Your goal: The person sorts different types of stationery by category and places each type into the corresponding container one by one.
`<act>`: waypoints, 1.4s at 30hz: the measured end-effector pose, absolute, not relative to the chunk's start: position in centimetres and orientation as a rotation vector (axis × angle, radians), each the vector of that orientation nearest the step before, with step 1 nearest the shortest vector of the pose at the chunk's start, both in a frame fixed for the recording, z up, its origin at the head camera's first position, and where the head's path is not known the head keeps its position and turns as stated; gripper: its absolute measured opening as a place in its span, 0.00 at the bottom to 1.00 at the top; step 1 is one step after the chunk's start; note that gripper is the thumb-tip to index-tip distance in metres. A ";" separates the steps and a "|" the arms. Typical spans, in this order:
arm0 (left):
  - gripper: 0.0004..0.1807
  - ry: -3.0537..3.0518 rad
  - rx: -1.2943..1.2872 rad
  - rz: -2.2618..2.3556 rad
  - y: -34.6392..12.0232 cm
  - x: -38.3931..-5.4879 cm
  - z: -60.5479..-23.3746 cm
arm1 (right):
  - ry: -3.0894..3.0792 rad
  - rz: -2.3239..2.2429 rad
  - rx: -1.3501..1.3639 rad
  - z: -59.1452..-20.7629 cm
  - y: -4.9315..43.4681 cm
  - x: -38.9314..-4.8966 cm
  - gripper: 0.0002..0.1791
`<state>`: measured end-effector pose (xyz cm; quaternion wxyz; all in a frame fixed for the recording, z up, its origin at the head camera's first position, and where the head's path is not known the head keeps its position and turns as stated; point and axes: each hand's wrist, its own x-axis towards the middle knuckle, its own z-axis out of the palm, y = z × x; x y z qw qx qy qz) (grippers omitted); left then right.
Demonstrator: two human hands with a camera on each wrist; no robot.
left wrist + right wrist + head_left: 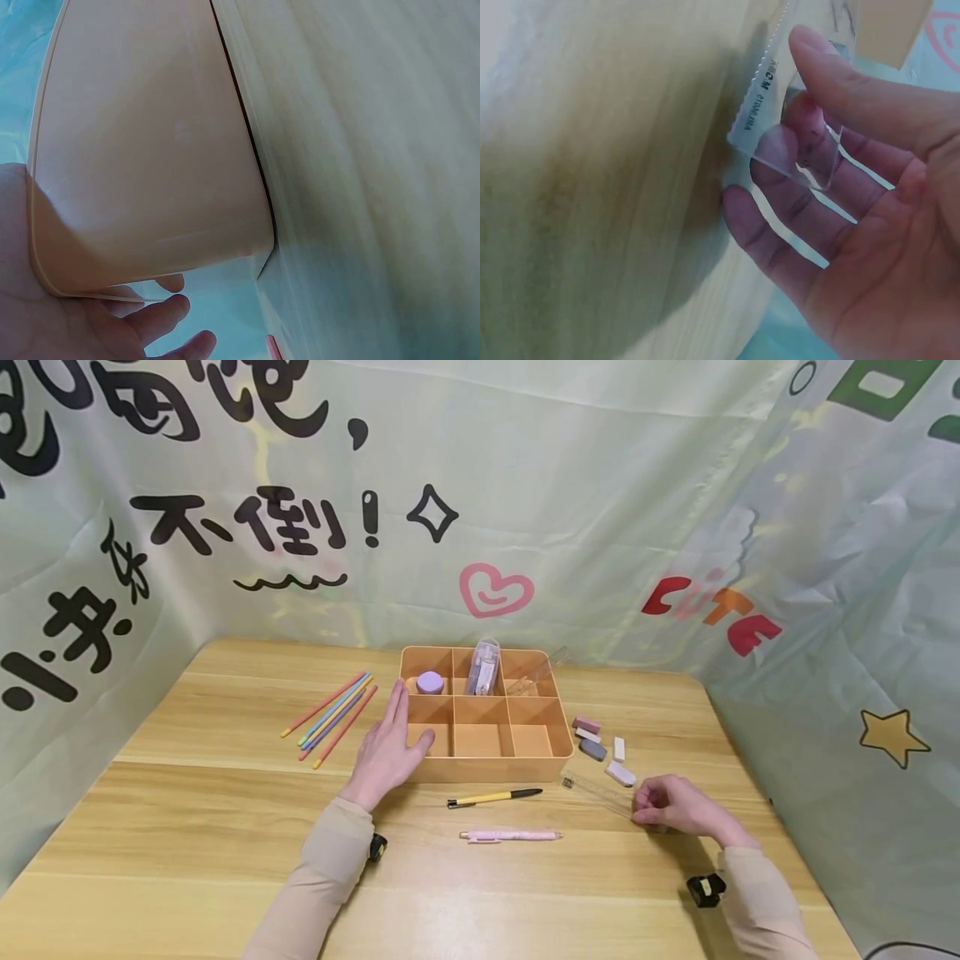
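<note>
One clear plastic ruler (602,797), wavy along an edge, is pinched between the thumb and fingers of the right grip (681,808) and points leftward from it, low over the worktop (180,835). Just beyond that grip lie several small erasers (621,772), pink, white and grey. Farther to its left rest a pink pen (517,836) and a yellow-and-black pen (491,798). The left grip (386,756) lies with straight fingers against the left side of an orange six-compartment organizer (487,769), its thumb over the near-left compartment. Left of this grip, coloured pencils (345,727) lie loosely bunched.
</note>
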<state>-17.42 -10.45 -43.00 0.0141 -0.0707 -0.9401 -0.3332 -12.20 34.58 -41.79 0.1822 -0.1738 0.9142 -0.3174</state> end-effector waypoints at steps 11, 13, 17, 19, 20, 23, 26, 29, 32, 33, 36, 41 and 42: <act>0.48 -2.926 -0.215 -1.045 -10.4 -17.4 -43.0 | 2.457 -1.232 -0.301 -41.1 35.9 -12.1 0.13; 0.48 -2.923 -0.218 -1.038 -10.5 -17.4 -43.0 | 2.460 -1.273 -0.286 -40.8 36.0 -12.1 0.15; 0.48 -2.926 -0.222 -1.032 -10.5 -17.4 -43.0 | 2.467 -1.350 -0.267 -40.4 36.0 -11.9 0.15; 0.48 -2.925 -0.223 -1.032 -10.5 -17.4 -43.0 | 2.471 -1.393 -0.282 -40.4 36.0 -11.9 0.15; 0.48 -2.926 -0.224 -1.031 -10.5 -17.4 -43.0 | 2.476 -1.415 -0.291 -40.3 35.9 -11.9 0.14; 0.48 -2.927 -0.226 -1.029 -10.5 -17.4 -43.0 | 2.505 -1.464 -0.327 -40.3 35.9 -11.9 0.13; 0.48 -2.935 -0.221 -1.033 -10.5 -17.4 -43.0 | 2.552 -1.497 -0.331 -40.1 35.9 -11.9 0.12; 0.49 -2.941 -0.214 -1.035 -10.5 -17.4 -42.9 | 2.586 -1.542 -0.291 -40.0 35.7 -12.0 0.13; 0.48 -2.940 -0.210 -1.028 -10.5 -17.4 -42.9 | 2.591 -1.625 -0.237 -39.9 35.6 -12.1 0.12; 0.48 -2.939 -0.210 -1.027 -10.5 -17.4 -42.9 | 2.579 -1.672 -0.220 -39.9 35.5 -12.2 0.11; 0.48 -2.943 -0.209 -1.030 -10.5 -17.4 -42.9 | 2.548 -1.826 -0.209 -39.9 35.3 -12.3 0.06; 0.49 -2.952 -0.214 -1.031 -10.5 -17.4 -42.8 | 2.505 -2.082 -0.227 -39.8 34.9 -12.7 0.04; 0.49 -2.954 -0.213 -1.030 -10.5 -17.4 -42.8 | 2.504 -2.121 -0.225 -39.8 34.8 -12.7 0.04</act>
